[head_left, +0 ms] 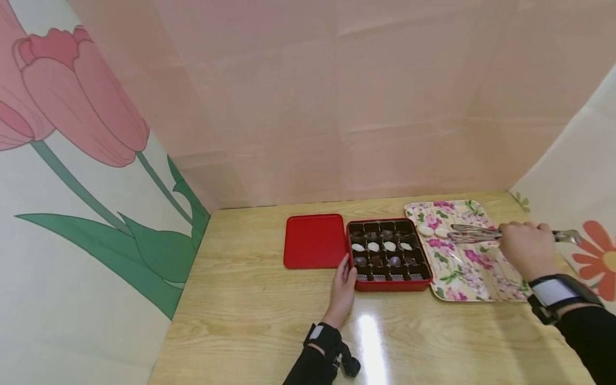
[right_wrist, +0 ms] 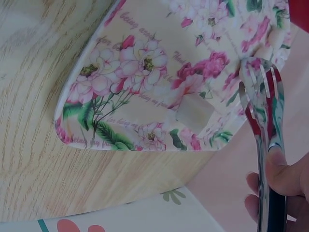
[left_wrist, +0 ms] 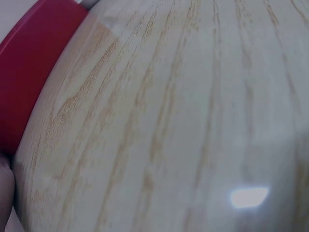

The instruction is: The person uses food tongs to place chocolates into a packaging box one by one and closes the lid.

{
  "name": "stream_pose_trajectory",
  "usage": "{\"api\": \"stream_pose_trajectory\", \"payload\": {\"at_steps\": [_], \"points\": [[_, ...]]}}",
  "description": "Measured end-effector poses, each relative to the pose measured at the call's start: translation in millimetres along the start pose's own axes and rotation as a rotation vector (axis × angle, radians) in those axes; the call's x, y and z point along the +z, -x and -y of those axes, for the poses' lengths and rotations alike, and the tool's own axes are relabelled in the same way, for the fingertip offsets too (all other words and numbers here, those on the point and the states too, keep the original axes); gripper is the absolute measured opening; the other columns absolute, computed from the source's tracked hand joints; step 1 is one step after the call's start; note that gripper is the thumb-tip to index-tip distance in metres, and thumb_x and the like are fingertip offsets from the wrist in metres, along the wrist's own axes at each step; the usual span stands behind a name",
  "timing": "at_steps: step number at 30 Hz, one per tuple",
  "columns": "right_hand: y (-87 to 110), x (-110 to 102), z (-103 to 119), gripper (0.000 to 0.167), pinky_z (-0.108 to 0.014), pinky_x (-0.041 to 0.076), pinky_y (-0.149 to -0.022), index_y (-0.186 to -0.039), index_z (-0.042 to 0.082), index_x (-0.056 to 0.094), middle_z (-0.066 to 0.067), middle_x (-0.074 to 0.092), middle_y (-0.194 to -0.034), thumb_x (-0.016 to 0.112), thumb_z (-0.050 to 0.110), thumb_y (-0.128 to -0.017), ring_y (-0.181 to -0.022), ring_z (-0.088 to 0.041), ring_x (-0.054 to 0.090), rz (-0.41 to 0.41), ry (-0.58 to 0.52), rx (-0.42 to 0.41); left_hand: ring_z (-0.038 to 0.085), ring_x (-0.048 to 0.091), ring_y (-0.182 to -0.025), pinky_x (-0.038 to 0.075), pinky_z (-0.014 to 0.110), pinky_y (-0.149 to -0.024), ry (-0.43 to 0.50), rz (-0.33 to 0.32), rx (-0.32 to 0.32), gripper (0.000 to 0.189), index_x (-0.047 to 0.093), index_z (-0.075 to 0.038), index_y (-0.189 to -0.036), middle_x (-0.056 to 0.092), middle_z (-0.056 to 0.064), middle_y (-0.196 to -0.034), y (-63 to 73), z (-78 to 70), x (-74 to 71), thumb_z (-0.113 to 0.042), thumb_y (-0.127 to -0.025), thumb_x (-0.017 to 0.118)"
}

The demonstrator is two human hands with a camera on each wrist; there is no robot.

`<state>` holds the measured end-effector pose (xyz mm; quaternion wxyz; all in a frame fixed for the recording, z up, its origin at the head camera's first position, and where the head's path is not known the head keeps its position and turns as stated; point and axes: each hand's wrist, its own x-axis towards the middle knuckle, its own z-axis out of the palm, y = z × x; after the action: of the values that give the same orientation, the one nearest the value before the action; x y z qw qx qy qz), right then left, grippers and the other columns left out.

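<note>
My left hand (head_left: pixel 343 289) rests against the left front corner of a red box (head_left: pixel 392 286), its fingers along the side. The box has a dark divided insert with chocolates in rows: dark ones at the back, white ones (head_left: pixel 390 246), then dark and purplish ones. In my right hand (head_left: pixel 526 248) I grip metal serving tongs (right_wrist: pixel 263 145) by the handle. Their slotted ends point left over a floral tray (head_left: pixel 457 294), right beside two white oval pieces (head_left: pixel 425 230). A pale square piece (right_wrist: pixel 195 112) also lies on the tray in the right wrist view.
A red lid (head_left: pixel 315 241) lies flat just left of the box. The tray sits against the box's right side. Behind the wooden table (head_left: pixel 231 299) stands a pink sheet (head_left: pixel 289 107), with flower-printed panels at both sides.
</note>
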<state>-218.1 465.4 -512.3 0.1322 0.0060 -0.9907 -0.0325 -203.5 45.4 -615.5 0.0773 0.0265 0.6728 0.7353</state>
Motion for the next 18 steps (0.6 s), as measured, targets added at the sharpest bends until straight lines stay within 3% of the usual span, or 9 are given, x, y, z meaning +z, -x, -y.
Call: {"api": "stream_pose_trajectory", "payload": {"at_steps": [5, 8, 12, 18], "points": [[3.3, -5.0, 1.4, 0.004, -0.048, 0.036, -0.056, -0.083, -0.001, 0.067, -0.01, 0.058, -0.066, 0.066, -0.002, -0.079, -0.058, -0.029, 0.05, 0.016, 0.009, 0.02, 0.024, 0.028, -0.146, 0.032, 0.038, -0.115, 0.011, 0.004, -0.004, 0.052, 0.033, -0.023, -0.156, 0.029, 0.007, -0.159, -0.1, 0.4, 1.3, -0.031, -0.107, 0.047], [7.5, -11.3, 3.5, 0.02, -0.052, 0.038, -0.062, -0.095, -0.003, 0.068, -0.017, 0.063, -0.076, 0.074, 0.003, -0.077, -0.066, -0.034, 0.055, 0.033, 0.004, 0.041, 0.023, 0.028, -0.145, 0.032, 0.036, -0.115, 0.017, 0.007, -0.009, 0.051, 0.033, -0.023, -0.155, 0.029, 0.006, -0.159, -0.8, 0.4, 1.4, -0.03, -0.107, 0.047], [15.2, -20.1, 11.8, 0.037, -0.058, 0.04, -0.067, -0.104, -0.006, 0.066, -0.025, 0.066, -0.089, 0.08, 0.002, -0.071, -0.076, -0.041, 0.058, -0.024, 0.002, 0.017, 0.025, 0.029, -0.145, 0.033, 0.037, -0.115, 0.0, -0.002, 0.006, 0.052, 0.033, -0.021, -0.156, 0.029, 0.008, -0.159, -1.4, -0.1, 0.8, -0.029, -0.107, 0.047], [28.4, -38.5, 33.2, 0.044, -0.059, 0.04, -0.065, -0.105, -0.006, 0.067, -0.024, 0.067, -0.089, 0.074, -0.007, -0.062, -0.077, -0.044, 0.059, -0.202, -0.043, -0.086, 0.024, 0.028, -0.145, 0.032, 0.036, -0.115, 0.0, -0.005, -0.006, 0.052, 0.033, -0.022, -0.156, 0.029, 0.007, -0.159, -1.2, 0.7, 0.3, -0.03, -0.106, 0.047]]}}
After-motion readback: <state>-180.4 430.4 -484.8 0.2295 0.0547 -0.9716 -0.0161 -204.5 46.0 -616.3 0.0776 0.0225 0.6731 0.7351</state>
